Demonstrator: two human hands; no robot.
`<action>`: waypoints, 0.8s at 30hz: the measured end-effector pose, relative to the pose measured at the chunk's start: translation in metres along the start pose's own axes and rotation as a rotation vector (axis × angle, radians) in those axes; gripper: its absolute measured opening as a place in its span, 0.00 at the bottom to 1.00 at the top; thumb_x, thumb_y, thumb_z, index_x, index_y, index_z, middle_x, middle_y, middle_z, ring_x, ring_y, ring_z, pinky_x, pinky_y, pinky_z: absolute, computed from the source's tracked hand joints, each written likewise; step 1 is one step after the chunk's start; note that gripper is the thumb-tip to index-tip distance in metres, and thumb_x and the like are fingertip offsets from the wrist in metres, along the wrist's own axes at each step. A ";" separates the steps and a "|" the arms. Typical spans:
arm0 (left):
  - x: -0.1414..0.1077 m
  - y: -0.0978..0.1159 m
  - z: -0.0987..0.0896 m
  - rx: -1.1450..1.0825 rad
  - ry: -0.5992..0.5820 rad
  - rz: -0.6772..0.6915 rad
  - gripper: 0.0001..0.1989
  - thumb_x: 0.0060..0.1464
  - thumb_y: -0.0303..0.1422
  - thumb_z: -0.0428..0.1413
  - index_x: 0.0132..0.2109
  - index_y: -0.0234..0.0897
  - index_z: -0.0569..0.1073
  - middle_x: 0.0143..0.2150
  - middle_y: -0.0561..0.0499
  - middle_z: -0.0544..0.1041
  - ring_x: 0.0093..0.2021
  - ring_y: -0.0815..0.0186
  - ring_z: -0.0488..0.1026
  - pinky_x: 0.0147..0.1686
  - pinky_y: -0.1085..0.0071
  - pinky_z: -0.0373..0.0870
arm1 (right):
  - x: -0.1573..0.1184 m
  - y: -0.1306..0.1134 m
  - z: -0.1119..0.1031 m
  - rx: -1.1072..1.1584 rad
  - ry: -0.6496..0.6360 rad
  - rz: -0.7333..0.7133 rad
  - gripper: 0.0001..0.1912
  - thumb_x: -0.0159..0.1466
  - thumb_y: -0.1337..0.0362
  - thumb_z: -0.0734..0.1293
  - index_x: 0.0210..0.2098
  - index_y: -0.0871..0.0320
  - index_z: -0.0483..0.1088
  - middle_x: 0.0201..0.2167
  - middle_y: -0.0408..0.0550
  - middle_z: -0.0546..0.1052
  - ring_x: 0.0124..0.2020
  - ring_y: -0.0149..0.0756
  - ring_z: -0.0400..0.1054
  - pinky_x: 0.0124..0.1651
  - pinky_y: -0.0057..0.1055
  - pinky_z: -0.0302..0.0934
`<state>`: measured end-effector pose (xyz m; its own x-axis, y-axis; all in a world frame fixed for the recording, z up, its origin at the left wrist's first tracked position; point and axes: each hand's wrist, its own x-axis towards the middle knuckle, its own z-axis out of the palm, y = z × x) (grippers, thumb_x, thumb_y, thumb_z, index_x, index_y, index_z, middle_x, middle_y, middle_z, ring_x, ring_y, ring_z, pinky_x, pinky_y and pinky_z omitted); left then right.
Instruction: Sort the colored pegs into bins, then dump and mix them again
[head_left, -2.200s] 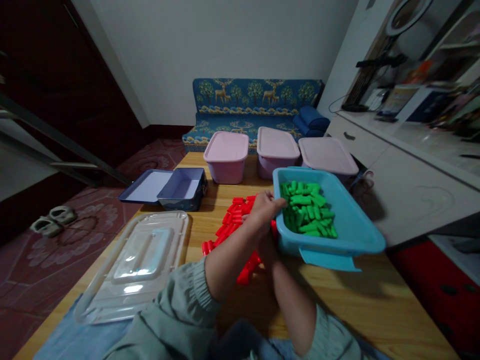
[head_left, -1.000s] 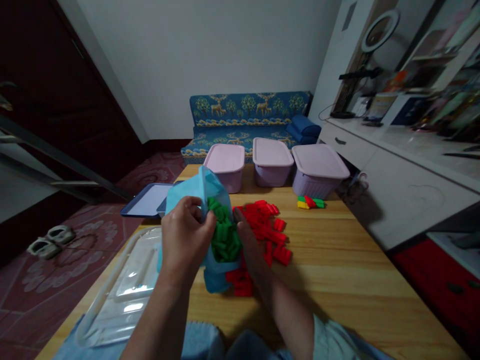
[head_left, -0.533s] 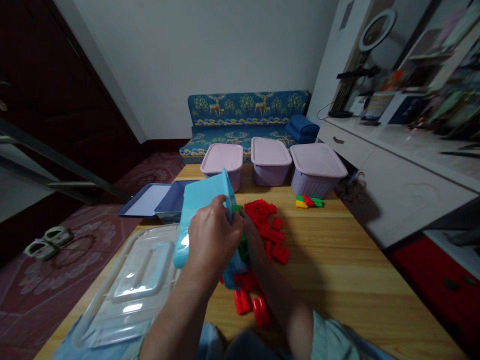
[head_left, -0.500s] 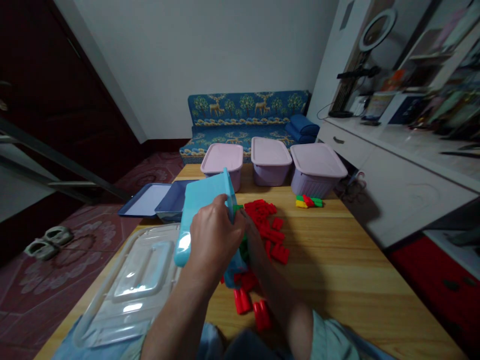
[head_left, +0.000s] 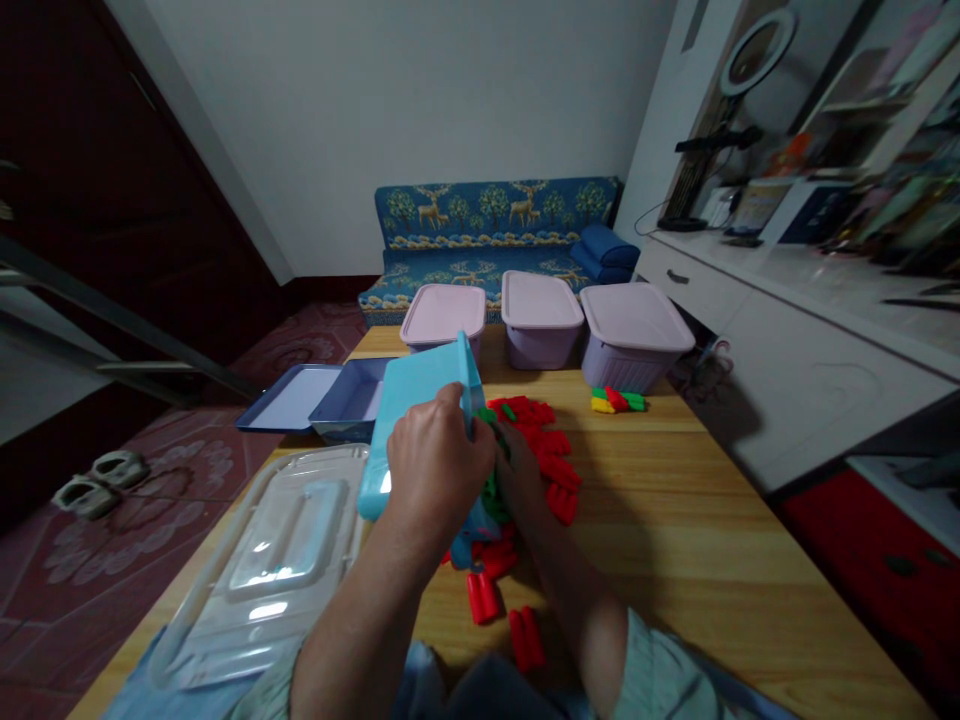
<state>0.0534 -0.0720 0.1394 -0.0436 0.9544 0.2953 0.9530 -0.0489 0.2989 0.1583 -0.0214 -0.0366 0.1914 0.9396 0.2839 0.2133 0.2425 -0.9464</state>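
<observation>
A light blue plastic box (head_left: 416,375) stands tipped on its side, its mouth facing right. My left hand (head_left: 435,455) is closed on the box's rim. My right hand (head_left: 523,475) is at the box's mouth, against green building blocks (head_left: 491,495) that show between the two hands. Its fingers are partly hidden, so I cannot tell whether they grip a block. Red building blocks (head_left: 556,470) lie in a heap on the wooden table, right of and below the box. Two more red pieces (head_left: 527,638) lie closer to me.
A clear plastic lid (head_left: 277,560) lies at the left. Behind it are an open blue-grey bin (head_left: 349,395) and a blue-rimmed lid (head_left: 289,398). Three lidded purple bins (head_left: 544,345) line the far edge. A small coloured block group (head_left: 619,401) lies before the right one.
The blue box and my left hand have shifted slightly right. My right hand has moved slightly right too. More green blocks show at the box's mouth, and a green piece now lies on the red heap.
</observation>
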 end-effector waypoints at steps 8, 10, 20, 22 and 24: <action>0.006 -0.006 -0.004 -0.057 0.009 0.007 0.19 0.52 0.34 0.52 0.49 0.34 0.76 0.29 0.45 0.78 0.34 0.55 0.75 0.32 0.67 0.60 | -0.016 -0.098 -0.020 0.240 -0.230 -0.074 0.23 0.69 0.50 0.57 0.53 0.55 0.72 0.49 0.49 0.77 0.51 0.40 0.70 0.56 0.36 0.61; 0.008 -0.012 -0.005 -0.109 0.015 0.018 0.19 0.51 0.33 0.52 0.49 0.33 0.76 0.28 0.46 0.77 0.32 0.58 0.74 0.32 0.68 0.60 | -0.022 -0.123 -0.030 0.307 -0.369 -0.053 0.23 0.69 0.49 0.57 0.52 0.55 0.72 0.46 0.47 0.78 0.48 0.39 0.71 0.53 0.34 0.63; 0.023 -0.041 -0.010 -0.528 -0.119 0.050 0.25 0.53 0.44 0.55 0.49 0.27 0.77 0.25 0.49 0.76 0.27 0.64 0.72 0.25 0.72 0.61 | -0.048 -0.129 -0.004 0.130 -0.580 0.002 0.07 0.59 0.62 0.68 0.36 0.58 0.74 0.26 0.41 0.74 0.27 0.32 0.66 0.31 0.26 0.58; 0.025 -0.050 -0.017 -0.621 -0.128 0.051 0.26 0.52 0.47 0.56 0.48 0.30 0.78 0.27 0.48 0.78 0.25 0.64 0.71 0.24 0.72 0.63 | -0.050 -0.127 0.002 0.209 -0.514 0.075 0.07 0.59 0.62 0.67 0.33 0.60 0.73 0.23 0.40 0.71 0.24 0.29 0.61 0.28 0.25 0.56; 0.028 -0.063 -0.022 -0.715 -0.036 0.005 0.25 0.50 0.49 0.58 0.43 0.32 0.80 0.28 0.48 0.78 0.23 0.66 0.70 0.23 0.73 0.64 | -0.050 -0.128 0.002 0.260 -0.476 0.121 0.08 0.58 0.61 0.68 0.29 0.60 0.72 0.22 0.39 0.68 0.24 0.27 0.57 0.27 0.24 0.54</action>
<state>-0.0149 -0.0492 0.1489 -0.0182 0.9624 0.2712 0.5232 -0.2220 0.8228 0.1195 -0.0994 0.0698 -0.2675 0.9551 0.1272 -0.0381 0.1215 -0.9919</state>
